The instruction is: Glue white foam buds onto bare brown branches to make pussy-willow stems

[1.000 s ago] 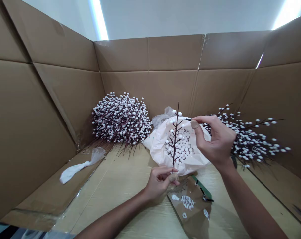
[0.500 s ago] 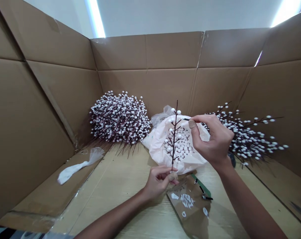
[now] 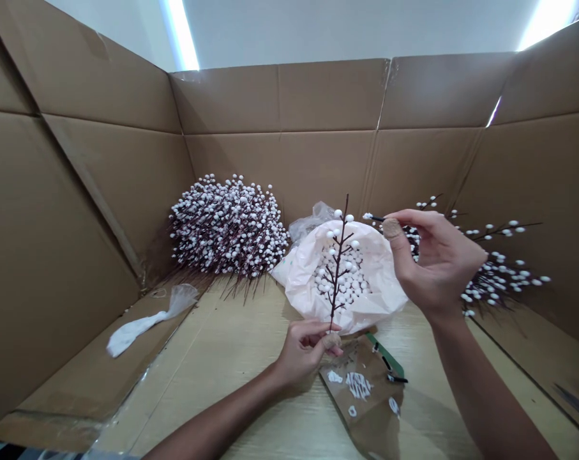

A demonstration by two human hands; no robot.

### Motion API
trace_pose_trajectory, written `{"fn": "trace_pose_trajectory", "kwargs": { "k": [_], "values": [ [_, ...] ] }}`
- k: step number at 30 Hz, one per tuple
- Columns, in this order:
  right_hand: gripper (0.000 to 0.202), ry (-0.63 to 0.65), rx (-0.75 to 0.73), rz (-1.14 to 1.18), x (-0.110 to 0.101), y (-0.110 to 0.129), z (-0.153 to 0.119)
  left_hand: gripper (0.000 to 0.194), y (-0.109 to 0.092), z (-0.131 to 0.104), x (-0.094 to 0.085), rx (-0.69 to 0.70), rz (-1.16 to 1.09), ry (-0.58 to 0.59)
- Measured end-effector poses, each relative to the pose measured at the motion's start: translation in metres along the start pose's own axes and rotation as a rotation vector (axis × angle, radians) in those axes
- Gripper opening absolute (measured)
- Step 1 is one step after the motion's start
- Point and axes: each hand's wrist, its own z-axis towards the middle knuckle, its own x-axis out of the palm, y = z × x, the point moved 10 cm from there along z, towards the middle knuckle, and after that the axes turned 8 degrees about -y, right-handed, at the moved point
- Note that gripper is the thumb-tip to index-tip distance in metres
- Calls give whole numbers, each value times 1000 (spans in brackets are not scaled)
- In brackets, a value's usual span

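A brown artificial berry stem (image 3: 338,271) stands upright with white berries near its top and bare short twigs lower down. My left hand (image 3: 308,350) pinches it by the bottom end. To its right, my right hand (image 3: 437,259) is closed on a short, thin dark stick (image 3: 377,218) whose tip carries a white blob. That tip is apart from the stem. Behind the stem is an open whitish plastic bag (image 3: 296,287) with many loose white berries (image 3: 349,287). Both thumbs have a tan wrapping.
A dense bundle of white berry stems (image 3: 226,223) lies back left, another bundle (image 3: 497,284) at right. A cardboard piece (image 3: 370,421) with white smears and a black clip lies in front. A white-filled plastic pouch (image 3: 136,332) sits left; scissors (image 3: 576,401) lie far right. Cardboard walls (image 3: 318,96) surround everything.
My right hand has drawn the dark stick rightward, away from the stem, and its white tip now shows. The stem leans slightly more to the right; my left hand stays nearly still.
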Motion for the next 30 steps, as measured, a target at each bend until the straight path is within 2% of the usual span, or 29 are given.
{"fn": "trace_pose_trajectory", "kwargs": {
  "k": [4,9,14,23,30],
  "values": [
    [9,-79,29,18,-11,-1,7,37,-7,-1,2,16,52,32],
    [7,-109,23,15,-18,0,15,31,-19,-2,6,103,189,79],
    [4,-95,12,-36,-20,-1,18,27,-20,-2,7,156,251,93],
    [3,-90,8,-40,-21,1,19,28,-13,-2,8,131,227,120],
    [2,-77,14,-58,-20,0,19,27,-18,-2,7,145,261,96]
  ]
}}
